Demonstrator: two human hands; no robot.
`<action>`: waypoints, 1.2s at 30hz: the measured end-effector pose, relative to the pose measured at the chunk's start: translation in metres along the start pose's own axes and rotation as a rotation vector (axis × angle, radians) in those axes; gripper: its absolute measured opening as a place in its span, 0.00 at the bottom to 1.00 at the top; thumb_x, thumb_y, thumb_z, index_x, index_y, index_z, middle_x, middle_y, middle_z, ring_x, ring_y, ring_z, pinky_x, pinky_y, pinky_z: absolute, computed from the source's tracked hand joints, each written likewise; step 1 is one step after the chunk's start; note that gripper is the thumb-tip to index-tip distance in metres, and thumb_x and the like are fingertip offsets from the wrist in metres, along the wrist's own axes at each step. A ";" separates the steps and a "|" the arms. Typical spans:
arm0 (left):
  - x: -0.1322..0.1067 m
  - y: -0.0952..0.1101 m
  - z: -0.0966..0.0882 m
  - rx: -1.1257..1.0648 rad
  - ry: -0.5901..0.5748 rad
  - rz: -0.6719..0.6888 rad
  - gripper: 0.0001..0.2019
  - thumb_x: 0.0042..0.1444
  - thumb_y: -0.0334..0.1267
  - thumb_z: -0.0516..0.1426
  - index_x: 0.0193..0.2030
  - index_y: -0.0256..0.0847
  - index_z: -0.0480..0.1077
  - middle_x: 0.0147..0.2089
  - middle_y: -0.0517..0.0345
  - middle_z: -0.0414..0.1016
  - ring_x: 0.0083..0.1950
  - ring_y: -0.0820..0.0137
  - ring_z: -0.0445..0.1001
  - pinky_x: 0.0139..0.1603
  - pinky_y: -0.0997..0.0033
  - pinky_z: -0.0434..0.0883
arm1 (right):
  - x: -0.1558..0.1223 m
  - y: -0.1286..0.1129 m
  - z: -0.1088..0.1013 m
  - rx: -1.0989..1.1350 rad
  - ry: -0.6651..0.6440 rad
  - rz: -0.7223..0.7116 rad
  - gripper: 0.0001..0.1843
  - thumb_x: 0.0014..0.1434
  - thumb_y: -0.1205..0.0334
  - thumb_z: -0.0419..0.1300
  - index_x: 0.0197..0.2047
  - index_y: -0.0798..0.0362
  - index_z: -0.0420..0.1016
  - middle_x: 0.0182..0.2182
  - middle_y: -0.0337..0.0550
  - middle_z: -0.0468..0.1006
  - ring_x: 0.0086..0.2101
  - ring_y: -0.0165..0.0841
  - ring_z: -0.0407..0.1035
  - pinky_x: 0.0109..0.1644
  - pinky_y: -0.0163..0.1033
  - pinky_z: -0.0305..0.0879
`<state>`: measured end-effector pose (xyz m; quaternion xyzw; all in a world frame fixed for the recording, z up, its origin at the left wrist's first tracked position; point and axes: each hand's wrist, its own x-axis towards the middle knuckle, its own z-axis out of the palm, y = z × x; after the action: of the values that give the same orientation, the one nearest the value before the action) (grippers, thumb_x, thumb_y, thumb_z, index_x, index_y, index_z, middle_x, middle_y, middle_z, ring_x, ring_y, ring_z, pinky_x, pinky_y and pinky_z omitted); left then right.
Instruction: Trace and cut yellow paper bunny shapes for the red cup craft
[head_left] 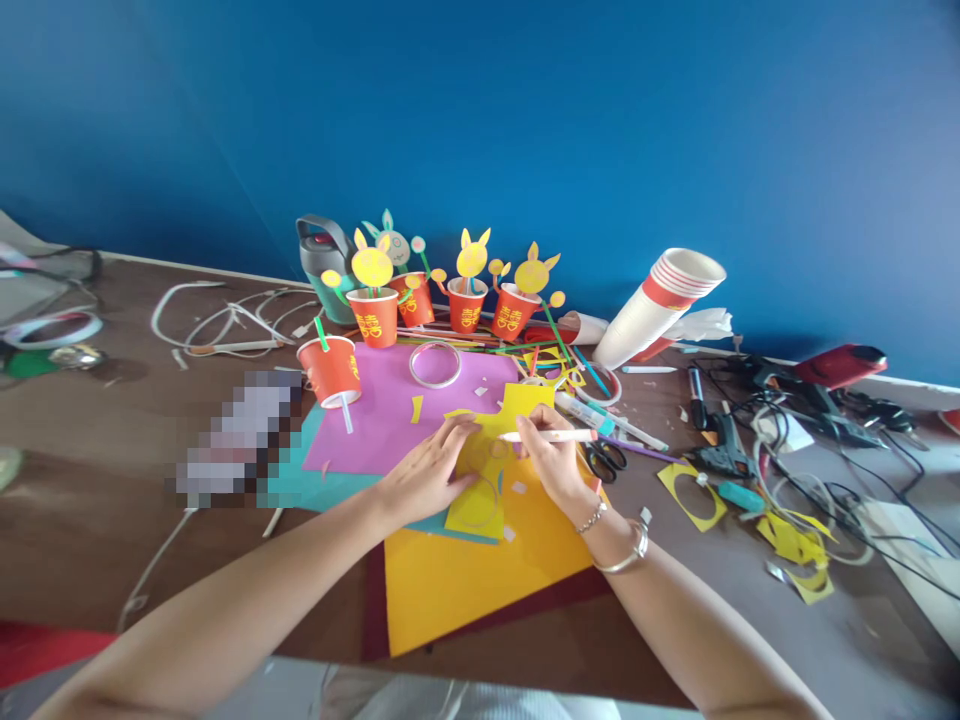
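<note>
My right hand (551, 455) grips a white marker (562, 436) with an orange end, its tip pointing left over a yellow sheet (474, 512). Circles are drawn on that sheet, a larger one low down and a smaller one near the marker tip. My left hand (431, 470) lies flat on the sheet's left side, fingers stretched out. Beneath are a larger orange-yellow sheet (435, 590), a purple sheet (367, 425) and a teal sheet (330, 490). Black-handled scissors (606, 460) lie just right of my right hand.
Red paper cups (375, 318) with paper rabbit heads stand along the back. Another red cup (334, 370) with straws sits at left. A tape roll (435, 365) rests on the purple sheet. Stacked cups (652, 310), a glue gun (724, 450), cables and yellow scraps (694, 497) occupy the right.
</note>
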<state>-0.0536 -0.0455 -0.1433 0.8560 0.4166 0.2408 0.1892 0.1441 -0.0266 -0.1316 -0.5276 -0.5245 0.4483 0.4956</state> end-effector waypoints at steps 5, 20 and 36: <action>0.001 -0.001 0.001 -0.001 -0.037 -0.013 0.25 0.58 0.35 0.60 0.60 0.44 0.56 0.61 0.46 0.65 0.64 0.57 0.68 0.60 0.53 0.72 | -0.005 0.004 0.007 -0.255 -0.117 -0.043 0.15 0.50 0.52 0.59 0.20 0.48 0.58 0.16 0.32 0.62 0.18 0.28 0.57 0.21 0.36 0.57; 0.005 -0.005 -0.004 0.146 -0.044 0.035 0.19 0.54 0.43 0.65 0.49 0.40 0.67 0.58 0.46 0.72 0.63 0.55 0.68 0.66 0.46 0.62 | -0.004 0.015 0.012 -0.445 -0.131 -0.091 0.16 0.51 0.54 0.56 0.19 0.48 0.53 0.15 0.31 0.59 0.18 0.27 0.52 0.24 0.37 0.51; 0.004 -0.005 -0.003 0.160 -0.058 0.008 0.19 0.53 0.42 0.65 0.49 0.42 0.67 0.59 0.46 0.72 0.64 0.55 0.67 0.68 0.44 0.58 | -0.005 0.015 0.011 -0.428 -0.180 -0.138 0.15 0.52 0.53 0.56 0.21 0.48 0.58 0.17 0.33 0.64 0.19 0.28 0.57 0.24 0.37 0.54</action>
<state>-0.0561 -0.0389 -0.1419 0.8765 0.4256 0.1825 0.1313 0.1350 -0.0302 -0.1478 -0.5417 -0.6843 0.3372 0.3531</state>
